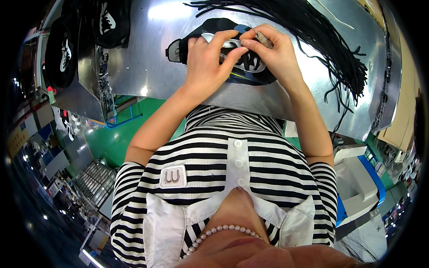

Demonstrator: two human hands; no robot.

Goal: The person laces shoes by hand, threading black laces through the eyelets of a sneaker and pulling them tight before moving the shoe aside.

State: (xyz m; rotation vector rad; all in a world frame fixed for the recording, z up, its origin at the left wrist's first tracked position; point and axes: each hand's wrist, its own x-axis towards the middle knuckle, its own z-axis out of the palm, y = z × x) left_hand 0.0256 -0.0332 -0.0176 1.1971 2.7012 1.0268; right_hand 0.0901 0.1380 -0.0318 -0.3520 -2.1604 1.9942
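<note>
A black shoe upper [219, 25] with grey and blue parts, a white tongue and dark laces lies on the metal table in front of me. My left hand [204, 64] grips its far side, the index finger and thumb curving over the lace opening. Above the toe half, my right hand [279, 52] is closed around a short tool with a brown, wrapped-looking handle [264, 40]. Its working end is hidden by my fingers. The thumb of my right hand meets my left fingertips over the lacing, and whether they pinch a lace there I cannot tell.
A thick bundle of black laces [313, 38] spreads across the table's right side. More black shoe uppers [66, 58] sit at the far left. The metal tabletop [147, 67] ends close to my body. A white and blue machine or bin [359, 187] stands at lower right.
</note>
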